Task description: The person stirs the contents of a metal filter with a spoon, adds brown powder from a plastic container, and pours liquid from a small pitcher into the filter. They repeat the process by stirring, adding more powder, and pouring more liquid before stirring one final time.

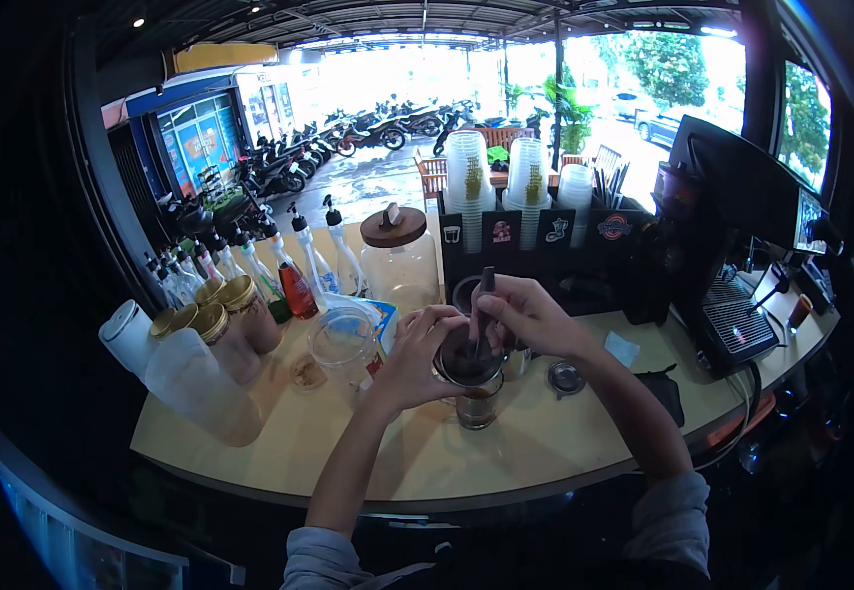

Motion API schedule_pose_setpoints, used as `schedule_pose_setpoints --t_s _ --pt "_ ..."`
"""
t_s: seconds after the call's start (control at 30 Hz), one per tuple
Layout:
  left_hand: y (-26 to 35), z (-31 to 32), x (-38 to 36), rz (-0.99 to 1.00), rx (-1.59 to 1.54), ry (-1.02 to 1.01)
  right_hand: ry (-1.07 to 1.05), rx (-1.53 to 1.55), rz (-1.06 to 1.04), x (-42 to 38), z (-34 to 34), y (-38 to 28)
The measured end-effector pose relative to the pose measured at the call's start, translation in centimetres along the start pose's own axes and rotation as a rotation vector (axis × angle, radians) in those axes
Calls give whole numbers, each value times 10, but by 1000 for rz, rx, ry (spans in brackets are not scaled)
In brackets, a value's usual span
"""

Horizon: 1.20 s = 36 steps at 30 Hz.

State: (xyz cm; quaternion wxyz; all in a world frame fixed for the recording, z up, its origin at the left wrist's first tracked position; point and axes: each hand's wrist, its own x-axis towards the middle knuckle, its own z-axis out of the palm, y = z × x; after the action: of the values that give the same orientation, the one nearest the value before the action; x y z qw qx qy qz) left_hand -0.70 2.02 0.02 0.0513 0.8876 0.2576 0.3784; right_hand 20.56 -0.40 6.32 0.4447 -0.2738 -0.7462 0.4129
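My left hand (417,359) is wrapped round the side of a dark round cup (466,369), its thumb low at the front and its fingers over the rim. In my right hand (525,315) a spoon (487,282) is pinched upright, with its lower end down inside the cup. What the cup contains is too dark to make out. Just below the cup, and overlapped by it in this view, a clear glass (477,409) with brown liquid stands on the counter. A clear plastic jar (343,344) without a lid is left of my left hand.
On the counter (279,462), a round metal piece (565,378) lies to the right. Pump bottles (289,275), gold-lidded jars (240,305) and a wooden-lidded glass jar (399,261) line the left and back. Stacked plastic cups (467,177) top a black organizer; an espresso machine (732,305) stands far right.
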Motion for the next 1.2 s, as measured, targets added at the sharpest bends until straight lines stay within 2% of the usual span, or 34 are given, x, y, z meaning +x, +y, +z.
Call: schedule_pose_setpoints --t_s 0.07,0.13,0.3,0.4,0.43,0.53,0.67,0.83,1.07,1.2 --pt "2 1 1 -6 -5 -2 -41 -66 30 -2 -4 0" --pt "3 1 1 -16 -7 -4 75 -22 1 -3 -5 -5" --pt "6 2 3 -24 47 -24 41 -9 28 -15 -2 1" --pt "8 3 4 -30 46 18 235 66 37 -27 -8 5" --pt "8 1 5 -28 47 17 237 66 35 -31 -11 7" --pt "10 1 8 -74 -5 22 521 339 -103 -45 -21 14" --pt "9 4 8 -127 -18 42 660 455 -166 -83 -40 27" --pt "5 6 7 -160 -80 61 857 630 -11 -145 -63 85" --pt "1 14 7 -179 -128 113 821 636 249 -187 -26 127" --pt "2 15 6 -195 -143 143 715 619 367 -201 -13 137"
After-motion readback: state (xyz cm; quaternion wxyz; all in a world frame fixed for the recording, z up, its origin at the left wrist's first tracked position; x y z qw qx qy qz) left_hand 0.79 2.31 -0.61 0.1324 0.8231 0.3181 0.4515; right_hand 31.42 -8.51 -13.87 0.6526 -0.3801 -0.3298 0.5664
